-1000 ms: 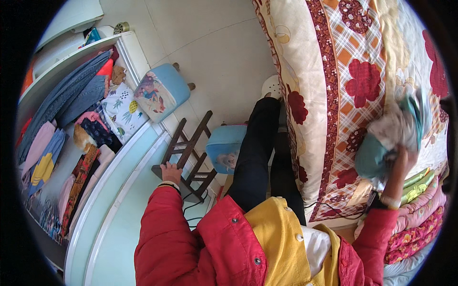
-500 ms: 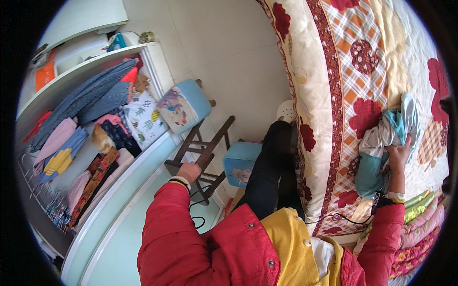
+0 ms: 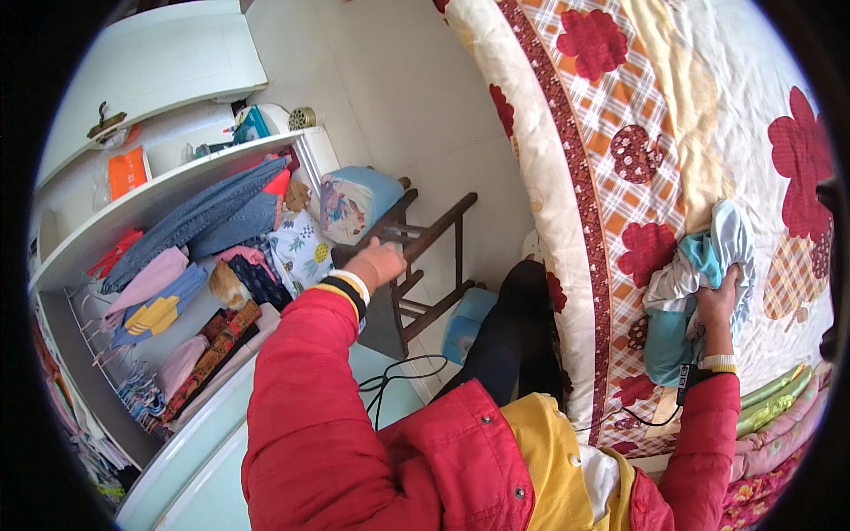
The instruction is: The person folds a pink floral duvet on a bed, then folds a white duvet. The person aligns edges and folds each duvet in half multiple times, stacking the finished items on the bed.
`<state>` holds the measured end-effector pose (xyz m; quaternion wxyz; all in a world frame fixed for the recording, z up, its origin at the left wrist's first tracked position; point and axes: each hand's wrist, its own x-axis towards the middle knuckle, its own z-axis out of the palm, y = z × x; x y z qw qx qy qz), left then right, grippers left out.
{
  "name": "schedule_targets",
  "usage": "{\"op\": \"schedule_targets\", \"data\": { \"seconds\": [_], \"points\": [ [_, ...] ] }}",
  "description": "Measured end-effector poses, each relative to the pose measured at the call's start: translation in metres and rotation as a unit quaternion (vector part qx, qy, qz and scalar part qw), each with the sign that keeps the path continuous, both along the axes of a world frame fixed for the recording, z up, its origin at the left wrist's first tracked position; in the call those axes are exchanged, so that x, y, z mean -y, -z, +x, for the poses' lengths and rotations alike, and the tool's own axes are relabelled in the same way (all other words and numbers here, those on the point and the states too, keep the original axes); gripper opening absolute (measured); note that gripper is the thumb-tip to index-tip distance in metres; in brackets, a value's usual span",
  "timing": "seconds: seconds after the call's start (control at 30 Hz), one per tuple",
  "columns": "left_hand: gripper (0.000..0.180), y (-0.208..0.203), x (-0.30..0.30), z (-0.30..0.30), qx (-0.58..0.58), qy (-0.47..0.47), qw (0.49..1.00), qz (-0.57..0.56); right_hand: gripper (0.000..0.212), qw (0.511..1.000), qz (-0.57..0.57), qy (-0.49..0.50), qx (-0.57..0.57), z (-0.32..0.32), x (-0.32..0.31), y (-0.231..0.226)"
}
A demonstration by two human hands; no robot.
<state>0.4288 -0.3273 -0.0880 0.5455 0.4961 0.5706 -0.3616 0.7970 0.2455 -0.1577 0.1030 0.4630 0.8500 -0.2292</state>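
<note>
My right hand (image 3: pixel 717 308) is closed on a bunched teal and pale grey garment (image 3: pixel 675 301) lying on the bed. The cloth is crumpled, with a light blue part spreading beyond my fingers. My left hand (image 3: pixel 379 261) is in front of a dark wooden stool (image 3: pixel 434 232), between the bed and the open wardrobe. Its fingers are half curled, the thumb apart from them, and nothing shows in them. Whether it touches the stool cannot be told. A black device with a cable (image 3: pixel 651 419) is at my right wrist.
Left of me, an open wardrobe (image 3: pixel 133 199) holds jeans (image 3: pixel 212 208), folded clothes, hangers (image 3: pixel 142 389) and an orange-and-white furry shape (image 3: pixel 228 285). Two blue padded stools (image 3: pixel 372 190) stand on the floor. The quilted bed (image 3: pixel 567 177) fills the right, with folded quilts (image 3: pixel 770 416) stacked near me.
My left hand has moved up and right, farther over the wooden stool. My right hand and the held garment have shifted slightly in view. The view has turned a little toward the wardrobe.
</note>
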Motion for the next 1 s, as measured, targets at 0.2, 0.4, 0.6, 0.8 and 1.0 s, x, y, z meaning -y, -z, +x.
{"op": "schedule_targets", "data": {
  "seconds": [0.2,0.4,0.6,0.8,1.0],
  "points": [
    [0.029,-0.010,-0.079,-0.124,-0.128,-0.063,0.989,0.048,0.074,0.999,-0.014,0.006,-0.036,-0.016,0.007,-0.013],
    [0.041,-0.023,-0.157,-0.168,-0.314,-0.119,0.934,0.122,0.076,1.000,-0.018,0.015,-0.006,-0.025,0.011,-0.023],
    [0.092,-0.013,-0.164,-0.118,-0.317,-0.446,0.817,0.185,0.080,0.996,-0.050,0.055,0.043,-0.032,0.010,-0.030],
    [0.065,-0.003,-0.126,-0.114,-0.261,-0.476,0.812,0.214,0.085,0.993,-0.064,0.072,0.062,-0.046,0.012,-0.042],
    [0.034,-0.002,-0.140,-0.144,-0.217,-0.538,0.786,0.212,0.089,0.969,-0.151,0.130,0.145,-0.068,0.004,-0.064]
  ]
}}
